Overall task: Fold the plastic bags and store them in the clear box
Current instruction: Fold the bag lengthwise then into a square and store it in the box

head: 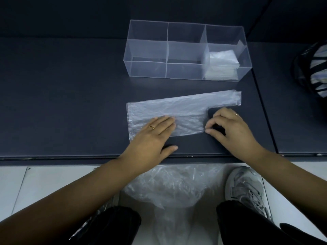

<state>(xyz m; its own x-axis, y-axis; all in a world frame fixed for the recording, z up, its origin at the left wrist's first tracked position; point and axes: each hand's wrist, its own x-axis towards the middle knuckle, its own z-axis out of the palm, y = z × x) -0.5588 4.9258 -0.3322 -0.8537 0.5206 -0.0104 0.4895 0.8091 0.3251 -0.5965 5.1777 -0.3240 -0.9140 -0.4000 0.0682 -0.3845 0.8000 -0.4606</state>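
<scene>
A translucent plastic bag [177, 110] lies flat on the dark surface, folded lengthwise, with its handle strip reaching to the right. My left hand [152, 137] presses flat on the bag's near left part, fingers straight. My right hand [231, 131] has curled fingers and pinches the bag's near right corner between thumb and fingertips. Behind the bag stands the clear box [146, 68] with several compartments. Folded bags [221, 62] are stacked in its right-hand compartment; the other compartments that I can see hold nothing.
A crumpled pile of plastic bags [169, 186] lies on the floor between my knees, below the platform's front edge [53, 157]. A grey sneaker [247, 186] is at the right. A striped dark basket [313, 69] sits at the far right edge.
</scene>
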